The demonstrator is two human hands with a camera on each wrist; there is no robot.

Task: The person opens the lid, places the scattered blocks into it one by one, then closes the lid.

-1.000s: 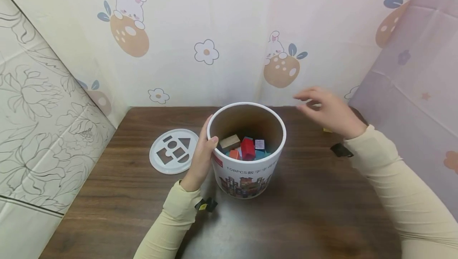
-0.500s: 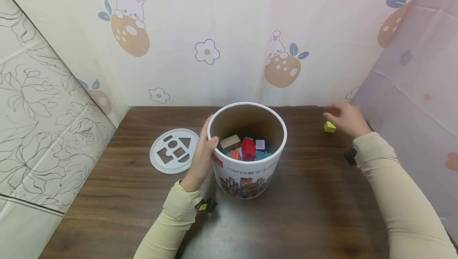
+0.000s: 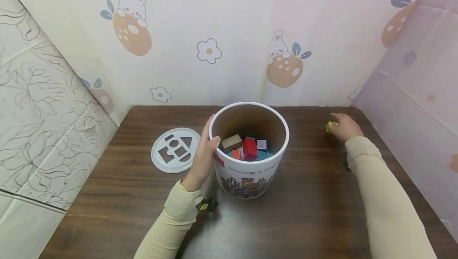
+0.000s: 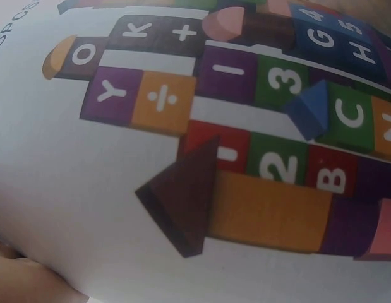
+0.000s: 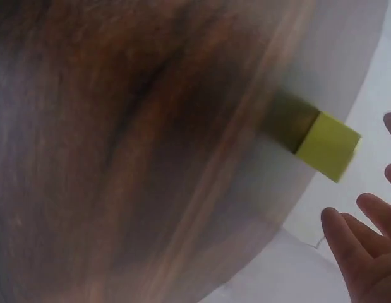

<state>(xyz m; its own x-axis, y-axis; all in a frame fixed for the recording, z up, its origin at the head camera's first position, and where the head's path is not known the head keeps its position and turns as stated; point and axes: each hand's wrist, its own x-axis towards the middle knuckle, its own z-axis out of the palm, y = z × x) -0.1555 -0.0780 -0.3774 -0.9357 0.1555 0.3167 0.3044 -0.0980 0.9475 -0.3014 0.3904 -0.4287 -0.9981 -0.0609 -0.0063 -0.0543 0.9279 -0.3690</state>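
My left hand (image 3: 202, 153) grips the upper left side of a white bucket (image 3: 223, 171), its thumb at the rim. Several coloured toy blocks lie inside, among them a red block (image 3: 249, 149) and a bare wooden block (image 3: 231, 142). The left wrist view is filled by the bucket's printed wall (image 4: 107, 202), with part of the hand at lower left. At the table's far right, my right hand (image 3: 346, 128) is beside a yellow block (image 3: 330, 126). The right wrist view shows its fingers (image 5: 347, 243) spread and apart from the block.
A white lid (image 3: 175, 163) with shaped cut-outs lies on the wooden table (image 3: 118, 179), left of the bucket. Patterned curtains (image 3: 236, 20) stand behind and to the sides of the table.
My right hand has moved right, then down to the yellow block at the far right of the table. The left hand and bucket have stayed in place.
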